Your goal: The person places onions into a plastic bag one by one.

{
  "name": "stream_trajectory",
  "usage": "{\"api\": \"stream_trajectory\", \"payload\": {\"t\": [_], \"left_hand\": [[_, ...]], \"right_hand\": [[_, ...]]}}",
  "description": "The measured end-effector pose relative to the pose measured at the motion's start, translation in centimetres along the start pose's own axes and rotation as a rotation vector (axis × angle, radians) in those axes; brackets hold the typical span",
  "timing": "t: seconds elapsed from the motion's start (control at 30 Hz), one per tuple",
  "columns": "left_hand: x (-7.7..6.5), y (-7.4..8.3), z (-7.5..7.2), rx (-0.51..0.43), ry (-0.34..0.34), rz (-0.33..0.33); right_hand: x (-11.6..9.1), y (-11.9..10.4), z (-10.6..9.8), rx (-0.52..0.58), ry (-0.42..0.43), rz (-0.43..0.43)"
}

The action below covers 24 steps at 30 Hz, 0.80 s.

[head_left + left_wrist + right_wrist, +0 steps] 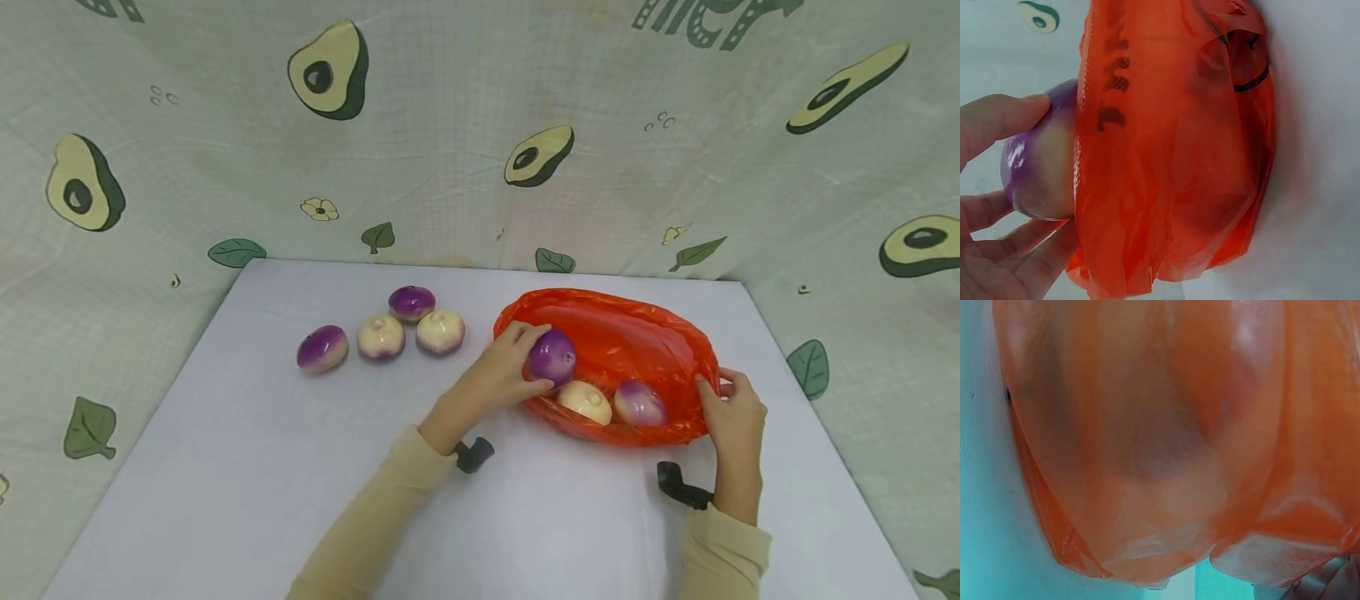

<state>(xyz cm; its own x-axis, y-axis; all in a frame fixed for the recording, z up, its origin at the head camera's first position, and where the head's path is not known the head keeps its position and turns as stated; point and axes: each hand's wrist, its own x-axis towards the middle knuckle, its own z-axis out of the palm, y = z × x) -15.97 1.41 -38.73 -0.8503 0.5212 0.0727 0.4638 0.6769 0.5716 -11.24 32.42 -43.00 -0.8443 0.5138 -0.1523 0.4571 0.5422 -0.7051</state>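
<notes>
My left hand (498, 371) grips a purple and white turnip (552, 358) at the left rim of an open red plastic bag (630, 333). In the left wrist view, thumb and fingers hold that turnip (1041, 162) partly behind the bag's edge (1129, 187). At the bag's right side, my right hand (733, 417) pinches the rim between thumb and fingers. Inside the bag lie a pale turnip (585, 402) and a purple-topped turnip (640, 403). The right wrist view is mostly filled by the bag's translucent side (1147, 487), with a little of the right hand (1329, 581) at the corner.
Left of the bag, several more turnips sit on the white table (247, 467): a purple one (412, 303) at the back, two pale ones (381, 337) and a purple and white one (322, 348). A cloth printed with avocados (328, 71) hangs behind.
</notes>
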Motion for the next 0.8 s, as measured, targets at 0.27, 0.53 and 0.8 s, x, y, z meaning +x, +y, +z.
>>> {"api": "stream_trajectory", "payload": {"t": [0.27, 0.53, 0.8], "left_hand": [[0.7, 0.5, 0.9, 0.037, -0.072, 0.023], [1.3, 1.1, 1.7, 0.086, -0.141, -0.019], [1.7, 1.1, 2.5, 0.128, -0.162, -0.020]], "right_hand": [[0.1, 0.1, 0.1, 0.002, 0.003, 0.007], [0.2, 0.2, 0.0, 0.007, -0.011, 0.021], [0.2, 0.1, 0.0, -0.003, -0.006, 0.008]]}}
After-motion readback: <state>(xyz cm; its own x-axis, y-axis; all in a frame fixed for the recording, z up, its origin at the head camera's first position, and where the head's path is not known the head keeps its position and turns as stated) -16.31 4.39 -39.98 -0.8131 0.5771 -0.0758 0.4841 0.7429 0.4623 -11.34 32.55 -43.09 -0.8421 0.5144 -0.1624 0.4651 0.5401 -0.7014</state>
